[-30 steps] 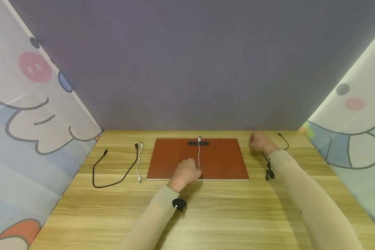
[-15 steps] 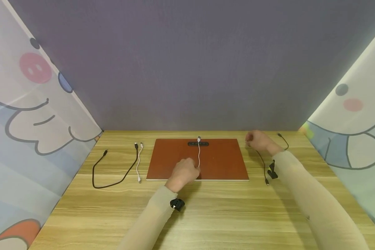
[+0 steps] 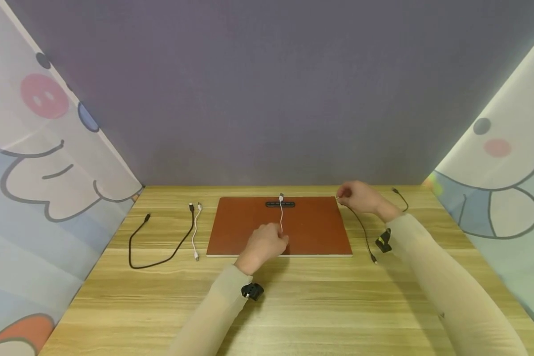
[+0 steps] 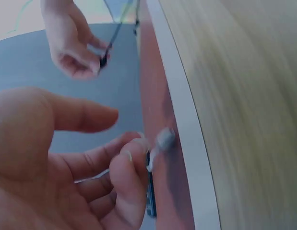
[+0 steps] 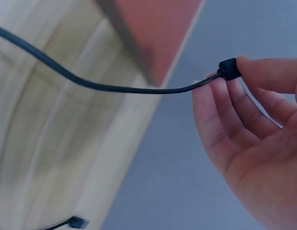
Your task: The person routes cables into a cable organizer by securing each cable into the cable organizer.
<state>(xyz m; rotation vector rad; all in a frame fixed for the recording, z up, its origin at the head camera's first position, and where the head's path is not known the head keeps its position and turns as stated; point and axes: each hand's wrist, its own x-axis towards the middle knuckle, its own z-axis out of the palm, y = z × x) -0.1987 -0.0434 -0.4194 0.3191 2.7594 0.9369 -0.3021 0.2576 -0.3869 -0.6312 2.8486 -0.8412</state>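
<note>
My left hand (image 3: 263, 244) is over the near part of a reddish-brown board (image 3: 316, 225), beside the near end of a white cable (image 3: 282, 212) that runs across it. In the left wrist view the thumb stands apart from the bent fingers, whose tips are right by the white connector (image 4: 165, 139). My right hand (image 3: 360, 197) is at the board's far right corner. Its thumb and fingertips pinch the black connector (image 5: 229, 69) at one end of a black cable (image 5: 114, 89). The cable's other end (image 3: 374, 259) lies toward me, right of the board.
A dark slotted strip (image 3: 273, 203) is at the board's far edge, under the white cable's upper end. To the left lie a longer black cable (image 3: 160, 262) and a short white cable (image 3: 194, 235). Another black cable (image 3: 402, 199) lies far right, partly behind my arm. A grey wall (image 3: 267, 99) rises behind.
My right hand has moved left to the board's corner, drawing the black cable along and straightening it. The left hand has stayed in nearly the same place.
</note>
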